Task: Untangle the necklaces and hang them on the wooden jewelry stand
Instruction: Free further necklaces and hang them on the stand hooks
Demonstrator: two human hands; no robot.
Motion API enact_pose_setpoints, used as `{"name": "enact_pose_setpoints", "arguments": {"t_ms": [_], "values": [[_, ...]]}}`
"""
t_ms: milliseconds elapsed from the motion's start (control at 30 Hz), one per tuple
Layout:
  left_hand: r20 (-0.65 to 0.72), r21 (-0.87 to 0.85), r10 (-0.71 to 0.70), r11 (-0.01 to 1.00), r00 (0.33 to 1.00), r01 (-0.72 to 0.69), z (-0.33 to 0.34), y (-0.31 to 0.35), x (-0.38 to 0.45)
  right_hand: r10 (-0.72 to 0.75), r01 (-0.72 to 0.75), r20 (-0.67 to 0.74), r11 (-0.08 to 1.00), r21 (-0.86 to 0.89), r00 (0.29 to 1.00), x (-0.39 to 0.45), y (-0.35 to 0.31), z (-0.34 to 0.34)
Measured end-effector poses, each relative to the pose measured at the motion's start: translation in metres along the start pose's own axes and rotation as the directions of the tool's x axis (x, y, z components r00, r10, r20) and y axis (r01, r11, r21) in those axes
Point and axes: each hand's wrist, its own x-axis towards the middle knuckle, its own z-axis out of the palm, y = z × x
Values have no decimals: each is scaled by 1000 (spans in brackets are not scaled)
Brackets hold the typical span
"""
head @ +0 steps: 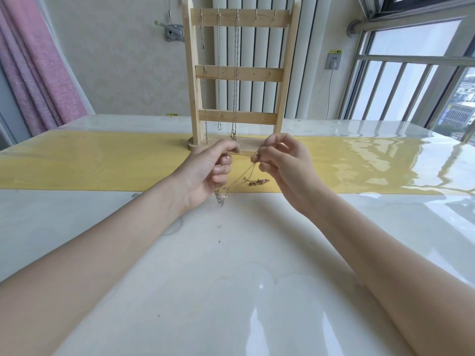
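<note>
You've got a thin gold chain [241, 155] stretched taut between both hands, just in front of the wooden jewelry stand [241, 73]. Your left hand [208, 173] pinches one end between thumb and forefinger, other fingers curled in. Your right hand [280, 160] pinches the other end the same way, fingertips [255, 158] close to the left's. Holding that short span tight looks like the point: it isolates one strand so you can see where it crosses the rest.

The rest hangs down from the pinch points. Gold strands [246, 174] drop to a small knotted clump [258, 181] lying on the yellow runner [102, 163], between your hands. A paler, silvery bit [221, 197] dangles below your left palm; could be a second necklace or a pendant, too fine to tell.

Three chains [219, 73] already hang from the top rail's left hooks, reaching down near the base. The two right hooks [266, 14] look free, so that's where the remaining ones go.

The stand sits at the runner's far edge, close enough to reach without setting the chain down. Glossy table [231, 278] glare makes fine links hard to track, so working over the yellow is sensible.

Judgement: still untangling, clump not yet loosened.
</note>
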Motion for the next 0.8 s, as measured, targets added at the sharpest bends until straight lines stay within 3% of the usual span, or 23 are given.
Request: {"name": "enact_pose_setpoints", "arguments": {"t_ms": [100, 233, 333, 533, 600, 667, 700, 733, 800], "values": [[12, 182, 11, 983, 1000, -13, 1, -10, 0, -28, 29, 11, 995, -97, 1000, 0, 2, 1], [45, 251, 40, 967, 998, -50, -2, -10, -1, -123, 136, 64, 941, -310, 990, -2, 2, 3], [-17, 464, 161, 875, 987, -134, -2, -7, -3, -173, 205, 114, 889, -410, 978, -2, 2, 4], [-8, 610, 390, 732, 921, -305, -5, -5, 2, -357, 431, 249, 654, -622, 900, -3, 5, 8], [73, 738, 490, 559, 869, -378, -6, -5, 2, -332, 394, 217, 703, -593, 918, -4, 4, 9], [183, 852, 569, 315, 802, -418, -6, -9, 0, -214, 256, 141, 843, -473, 967, -3, 1, 8], [200, 867, 572, 274, 795, -415, -7, -11, 0, -137, 170, 111, 909, -381, 984, -3, -1, 7], [175, 863, 549, 315, 817, -396, -8, -13, 2, -68, 92, 99, 960, -265, 993, -1, -3, 5], [56, 782, 457, 533, 888, -324, -12, -11, 6, 24, -26, 108, 1000, 9, 994, 2, -8, 1]]}}
